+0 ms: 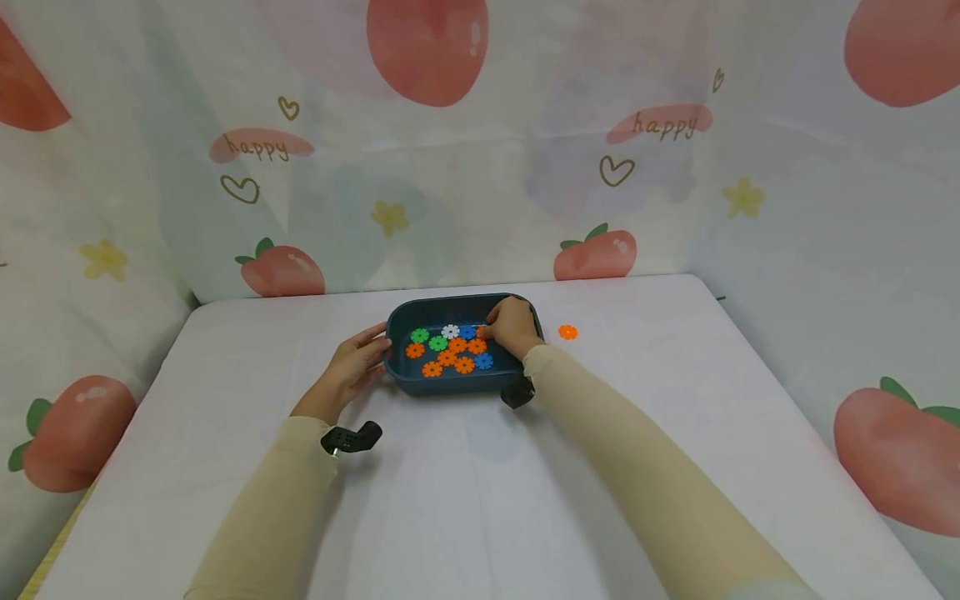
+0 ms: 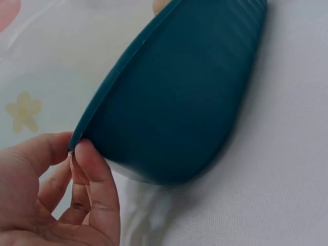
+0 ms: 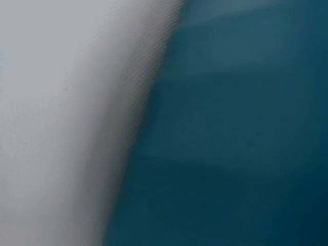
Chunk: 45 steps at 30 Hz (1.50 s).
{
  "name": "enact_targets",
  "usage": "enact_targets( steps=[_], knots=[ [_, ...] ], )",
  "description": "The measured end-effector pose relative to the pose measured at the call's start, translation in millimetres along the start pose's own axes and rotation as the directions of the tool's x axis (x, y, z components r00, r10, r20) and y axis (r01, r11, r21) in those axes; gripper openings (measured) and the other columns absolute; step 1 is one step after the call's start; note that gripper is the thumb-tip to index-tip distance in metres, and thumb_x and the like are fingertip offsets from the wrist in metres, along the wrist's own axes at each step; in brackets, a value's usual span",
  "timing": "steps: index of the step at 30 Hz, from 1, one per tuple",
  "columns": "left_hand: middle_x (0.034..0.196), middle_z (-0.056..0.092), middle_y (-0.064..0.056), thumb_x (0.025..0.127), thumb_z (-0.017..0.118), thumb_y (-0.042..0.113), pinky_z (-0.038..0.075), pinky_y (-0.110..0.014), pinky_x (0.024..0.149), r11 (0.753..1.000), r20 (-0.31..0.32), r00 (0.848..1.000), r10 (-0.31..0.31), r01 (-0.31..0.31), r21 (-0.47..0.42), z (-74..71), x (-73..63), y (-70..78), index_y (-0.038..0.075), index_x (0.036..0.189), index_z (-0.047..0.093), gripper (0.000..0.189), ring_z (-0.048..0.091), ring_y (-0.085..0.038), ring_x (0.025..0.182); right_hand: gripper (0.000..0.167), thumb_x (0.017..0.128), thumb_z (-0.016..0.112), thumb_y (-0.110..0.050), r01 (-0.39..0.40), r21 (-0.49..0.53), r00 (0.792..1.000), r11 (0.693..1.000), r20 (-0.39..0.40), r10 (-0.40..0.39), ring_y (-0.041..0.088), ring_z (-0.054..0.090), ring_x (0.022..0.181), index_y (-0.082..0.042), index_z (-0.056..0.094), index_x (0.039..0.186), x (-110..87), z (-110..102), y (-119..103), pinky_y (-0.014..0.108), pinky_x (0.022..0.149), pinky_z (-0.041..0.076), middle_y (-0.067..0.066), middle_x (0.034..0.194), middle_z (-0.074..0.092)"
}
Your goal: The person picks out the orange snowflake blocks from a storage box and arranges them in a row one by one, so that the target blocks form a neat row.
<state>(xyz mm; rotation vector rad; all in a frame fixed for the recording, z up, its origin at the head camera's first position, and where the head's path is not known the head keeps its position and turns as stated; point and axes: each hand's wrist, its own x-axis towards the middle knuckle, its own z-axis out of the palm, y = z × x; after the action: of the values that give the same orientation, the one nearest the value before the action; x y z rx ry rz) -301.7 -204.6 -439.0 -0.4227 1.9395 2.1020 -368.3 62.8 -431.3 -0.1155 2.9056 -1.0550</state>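
Note:
A dark blue plastic basin (image 1: pixel 462 385) stands on the table, with several snowflake discs lying on its floor: orange (image 1: pixel 432 369), green (image 1: pixel 419 335), blue (image 1: pixel 483 361) and white (image 1: pixel 450 332). My left hand (image 1: pixel 352 367) pinches the basin's rim at its left end; the left wrist view shows thumb and finger on either side of that edge. Inside the right part of the basin, my right hand (image 1: pixel 513 327) has its fingertips on an orange snowflake disc (image 1: pixel 482 332), mostly covered by them. The right wrist view holds only the basin's outer wall (image 3: pixel 220 123), not the hand.
One orange snowflake disc (image 1: pixel 567 332) lies on the white tablecloth (image 1: pixel 637 333), just right of the basin. Behind the table hangs a printed cloth backdrop (image 1: pixel 480 183), and its sides come down along the left and right table edges.

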Motion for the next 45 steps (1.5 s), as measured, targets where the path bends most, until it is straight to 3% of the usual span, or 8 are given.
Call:
enact_targets(
  steps=[13, 25, 35, 41, 45],
  knots=[
    [0.139, 0.050, -0.009, 0.101, 0.057, 0.017, 0.050, -0.019, 0.073, 1.000, 0.006, 1.000, 0.013, -0.013, 0.006, 3.5, 0.2, 2.0, 0.020, 0.150, 0.043, 0.051, 0.055, -0.017, 0.105, 0.020, 0.083, 0.080, -0.011, -0.021, -0.011, 0.999, 1.000, -0.027, 0.021, 0.027, 0.064, 0.097, 0.000, 0.075, 0.098, 2.4, -1, 1, 0.037, 0.089, 0.053, 0.014, 0.103, 0.072],
    [0.141, 0.049, -0.010, 0.101, 0.056, 0.018, 0.050, -0.019, 0.074, 1.000, -0.002, 1.000, 0.007, -0.007, 0.012, 5.1, -1.3, 4.8, 0.021, 0.150, 0.043, 0.051, 0.054, -0.018, 0.110, 0.015, 0.079, 0.081, -0.005, 0.012, -0.018, 0.999, 1.000, -0.030, -0.013, 0.024, 0.063, 0.079, -0.001, 0.072, 0.091, 1.6, -6, -2, 0.033, 0.073, 0.055, 0.014, 0.093, 0.071],
    [0.140, 0.050, -0.011, 0.101, 0.056, 0.018, 0.050, -0.018, 0.072, 1.000, -0.014, 1.000, 0.000, 0.000, 0.006, 2.7, 0.1, 1.9, 0.021, 0.149, 0.044, 0.050, 0.055, -0.018, 0.108, 0.010, 0.085, 0.073, -0.005, 0.036, -0.108, 0.999, 0.994, 0.030, -0.033, 0.026, 0.063, 0.086, 0.000, 0.075, 0.094, 0.6, -13, -6, 0.035, 0.082, 0.056, 0.014, 0.097, 0.072],
    [0.141, 0.050, -0.011, 0.101, 0.056, 0.018, 0.050, -0.018, 0.070, 1.000, -0.013, 1.000, 0.003, -0.003, 0.003, 1.2, 0.6, -0.5, 0.020, 0.150, 0.044, 0.050, 0.055, -0.017, 0.106, 0.007, 0.084, 0.071, -0.002, 0.015, -0.119, 0.998, 0.993, 0.056, -0.009, 0.019, 0.061, 0.070, -0.001, 0.076, 0.089, 1.5, -19, -10, 0.025, 0.063, 0.054, 0.013, 0.090, 0.072],
    [0.143, 0.049, -0.011, 0.101, 0.056, 0.018, 0.050, -0.018, 0.070, 1.000, -0.013, 1.000, 0.005, -0.005, 0.001, 1.8, 0.6, -1.0, 0.021, 0.150, 0.044, 0.050, 0.055, -0.017, 0.106, 0.011, 0.084, 0.070, -0.003, 0.015, -0.127, 0.998, 0.992, 0.070, -0.006, 0.019, 0.059, 0.074, -0.002, 0.076, 0.094, -0.9, -27, -12, 0.024, 0.063, 0.052, 0.013, 0.094, 0.071]
  ],
)
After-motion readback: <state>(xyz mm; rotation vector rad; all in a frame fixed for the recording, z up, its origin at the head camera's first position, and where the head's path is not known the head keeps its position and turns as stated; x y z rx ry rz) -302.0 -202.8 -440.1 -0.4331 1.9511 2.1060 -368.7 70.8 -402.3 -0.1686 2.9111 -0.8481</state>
